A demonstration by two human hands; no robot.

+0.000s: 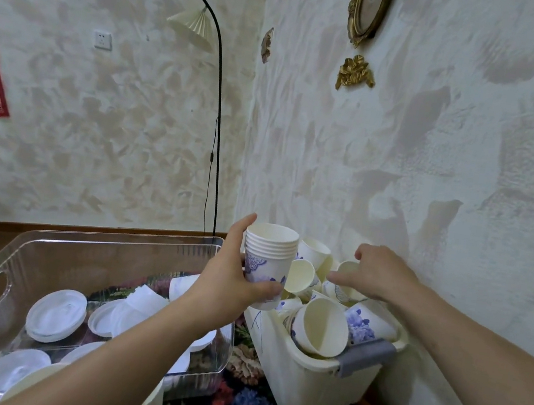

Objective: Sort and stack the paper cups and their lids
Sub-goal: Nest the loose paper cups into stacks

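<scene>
Left hand [230, 276]: I grip the nested cup stack [268, 265], above the cream bin [318, 380].
Right hand [376, 274]: spread, empty, over the bin's loose cups [323, 325].
Risk: careless grab tips cups out.

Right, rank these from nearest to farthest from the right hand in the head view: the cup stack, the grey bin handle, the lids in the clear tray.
1. Cup stack: just left of the right hand, held in the left hand.
2. Grey bin handle: below the hand, on the cream bin's near rim.
3. Lids: far left, in the clear tray.
</scene>
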